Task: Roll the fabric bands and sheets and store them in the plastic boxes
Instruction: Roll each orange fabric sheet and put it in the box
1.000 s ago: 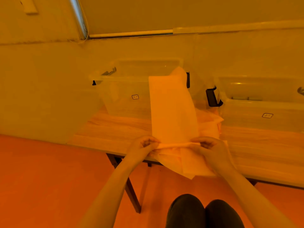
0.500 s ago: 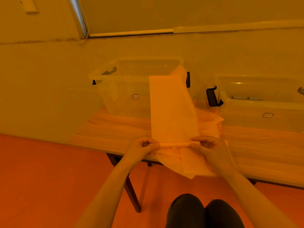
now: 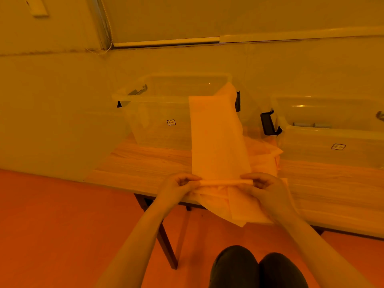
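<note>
A long pale fabric band (image 3: 216, 138) runs from the table's near edge up against the left clear plastic box (image 3: 166, 113), its far end draped over the box's right rim. The band's near end is rolled into a thin tube (image 3: 226, 182). My left hand (image 3: 178, 188) pinches the tube's left end and my right hand (image 3: 266, 188) pinches its right end. Under my hands lies a heap of other fabric sheets (image 3: 239, 206) that hangs over the table edge. The right clear plastic box (image 3: 332, 140) stands at the right, with rolled pieces inside near its back.
The wooden table (image 3: 141, 167) stands against a pale wall, its dark legs below the near edge. Black latch handles stick out from the boxes' sides. My knees show at the bottom. The floor stretches away to the left.
The rolled tube at the band's near end has grown slightly thicker and moved a little up the band as both hands turn it. The boxes and heap stay put.
</note>
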